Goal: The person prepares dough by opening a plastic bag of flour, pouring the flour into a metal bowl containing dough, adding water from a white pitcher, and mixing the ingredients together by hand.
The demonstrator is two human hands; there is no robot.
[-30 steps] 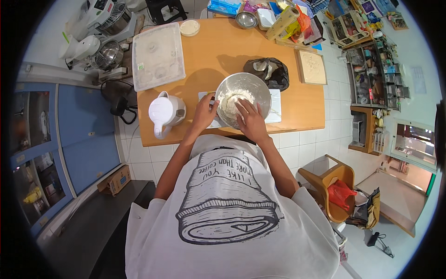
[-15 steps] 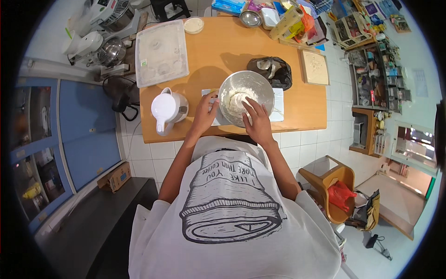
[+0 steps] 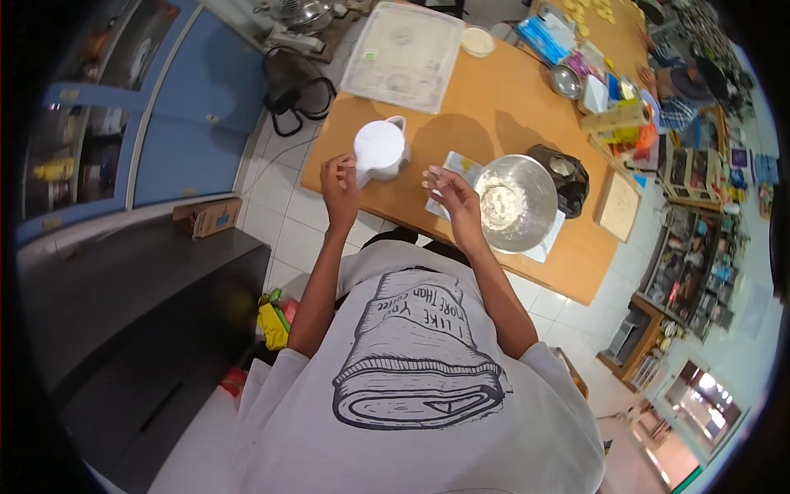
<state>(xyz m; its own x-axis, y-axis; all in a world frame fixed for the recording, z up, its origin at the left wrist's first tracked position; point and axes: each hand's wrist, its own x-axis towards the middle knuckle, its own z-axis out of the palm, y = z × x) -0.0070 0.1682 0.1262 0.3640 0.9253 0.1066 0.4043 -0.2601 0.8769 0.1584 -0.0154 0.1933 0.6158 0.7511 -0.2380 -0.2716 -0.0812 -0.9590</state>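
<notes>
The left hand (image 3: 340, 188) is at the jug (image 3: 379, 146), its fingers bent at the handle (image 3: 362, 175), between seven and eight o'clock from the lid. Whether that grip is closed around the handle I cannot tell, because the fingers hide the spot. The jug is white and stands upright on the wooden surface (image 3: 461, 107), near the edge closest to the person.

The right hand (image 3: 455, 200) is just beside the metal bowl (image 3: 539, 218), at nine o'clock from it. Its grip is loose and fairly wide, with the fingers half bent and pale smears on the fingertips.

The bowl stands on the surface at about four o'clock from the jug, well apart from it. A pale, floury mixture (image 3: 502, 206) lies in it, with traces up the wall. A flat white thing (image 3: 463, 167) shows under the bowl, sticking out at ten o'clock and at five.

Around the bowl, a black bag (image 3: 576, 196) sits close by at two o'clock, and a shallow tray (image 3: 619, 206) with pale contents at three. A small metal bowl (image 3: 566, 81) is at one o'clock, farther off. A round tub (image 3: 477, 41) is between eleven and twelve, just beside a large see-through box (image 3: 403, 62). A co-worker (image 3: 698, 82) is at two o'clock, beyond the surface.
</notes>
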